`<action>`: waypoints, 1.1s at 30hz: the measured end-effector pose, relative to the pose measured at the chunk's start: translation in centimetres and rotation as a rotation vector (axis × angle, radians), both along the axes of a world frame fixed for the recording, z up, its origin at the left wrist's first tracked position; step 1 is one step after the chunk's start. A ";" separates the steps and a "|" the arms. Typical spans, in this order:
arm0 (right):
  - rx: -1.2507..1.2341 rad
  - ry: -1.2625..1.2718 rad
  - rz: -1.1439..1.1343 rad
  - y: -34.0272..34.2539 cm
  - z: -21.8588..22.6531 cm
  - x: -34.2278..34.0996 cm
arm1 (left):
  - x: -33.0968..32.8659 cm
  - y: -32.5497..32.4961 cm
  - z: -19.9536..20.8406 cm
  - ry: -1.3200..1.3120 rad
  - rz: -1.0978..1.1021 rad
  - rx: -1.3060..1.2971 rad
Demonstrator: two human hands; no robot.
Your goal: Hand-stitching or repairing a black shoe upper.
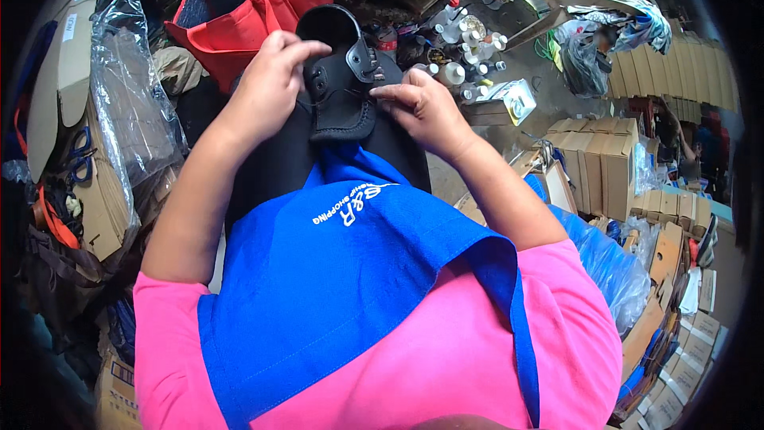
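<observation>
A black leather holster [341, 103] with stitched edges and round snap studs rests upright between my knees, its curved loop at the far end. My left hand [270, 84] is over its left side, fingers curled inward and the index finger reaching across toward the loop. At the right edge, my right hand [426, 111] has thumb and index finger pinched close to the stitching. Whatever either hand pinches, perhaps a thread, is too fine to make out. A blue cloth apron [350, 271] covers my lap and reaches up to the holster's near end.
Beyond my left hand stands a red bag [239, 28] with a dark lining. Several bottles [469, 36] stand on the floor at far right. Cardboard boxes [605, 163] are stacked to the right. Blue-handled scissors [80, 155] and plastic-wrapped material [139, 95] lie at left.
</observation>
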State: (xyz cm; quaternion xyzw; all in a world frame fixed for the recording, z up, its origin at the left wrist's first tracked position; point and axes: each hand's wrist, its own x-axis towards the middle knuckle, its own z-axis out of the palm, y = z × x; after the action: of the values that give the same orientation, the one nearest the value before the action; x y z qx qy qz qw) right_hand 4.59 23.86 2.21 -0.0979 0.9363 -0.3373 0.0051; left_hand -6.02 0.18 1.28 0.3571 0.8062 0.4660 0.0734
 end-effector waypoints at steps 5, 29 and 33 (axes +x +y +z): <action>0.236 0.195 0.001 -1.4 -0.6 1.8 | 4.2 -0.6 0.1 0.034 0.031 -0.077; -0.224 -0.406 0.077 2.5 -0.3 -3.0 | 1.9 0.8 -2.3 0.152 -0.003 -0.100; -0.275 -0.453 0.058 2.5 -0.1 -3.0 | 1.9 0.8 -2.2 0.135 -0.010 -0.125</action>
State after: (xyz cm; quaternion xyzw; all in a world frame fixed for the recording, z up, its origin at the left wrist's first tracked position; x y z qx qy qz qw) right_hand 1.61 26.39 2.12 -0.0465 0.8536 -0.4742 0.2108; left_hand -4.09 1.01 -0.89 0.3864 0.8350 0.3895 0.0433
